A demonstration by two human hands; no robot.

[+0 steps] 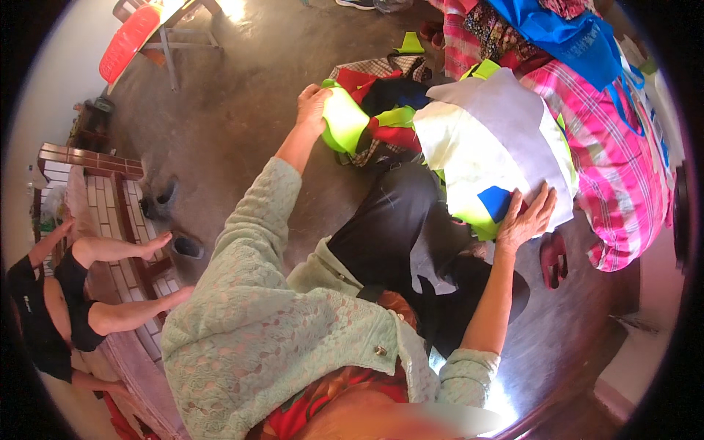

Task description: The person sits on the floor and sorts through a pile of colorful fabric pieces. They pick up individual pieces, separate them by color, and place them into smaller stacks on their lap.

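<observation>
My left hand (pixel 313 108) pinches the edge of a bright yellow-green cloth piece (pixel 345 121) and holds it out at arm's length, over a heap of scraps. Over by my knees lies a stack of cut cloth pieces (pixel 488 121), white and pale grey on top, with yellow-green edges poking out. Flat on the near right corner of that stack rests my right hand (pixel 526 218), fingers spread. Beside its fingertips a small blue cloth patch (pixel 495 202) shows. Red and black cloth pieces (pixel 396 95) sit in a checked cloth between the stack and my left hand.
Pink plaid cloth (pixel 587 154) bulges at the right, under a blue bag (pixel 565 37). A loose yellow-green scrap (pixel 410 44) lies beyond the heap. Dark red shoes (pixel 554 262) stand near my right arm. Far left, another person (pixel 66 301) sits on a bench; a red chair (pixel 130 44) stands behind.
</observation>
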